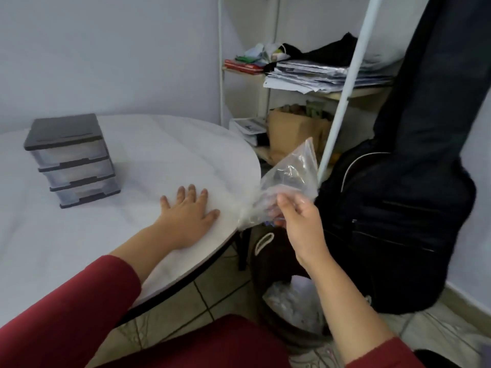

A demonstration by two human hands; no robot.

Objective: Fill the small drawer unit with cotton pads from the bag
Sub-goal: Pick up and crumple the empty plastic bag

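Bag (288, 179): clear plastic, crumpled, held in the air just past the desk (148, 144) edge, rising above the right hand's fingers (283, 201).
Right hand (300, 224): fingers pinched closed on the bag's lower part.
Left hand (187, 217): fingers spread flat on the desk, holding nothing.
Drawer unit (73, 160): three closed drawers, well left of both hands.
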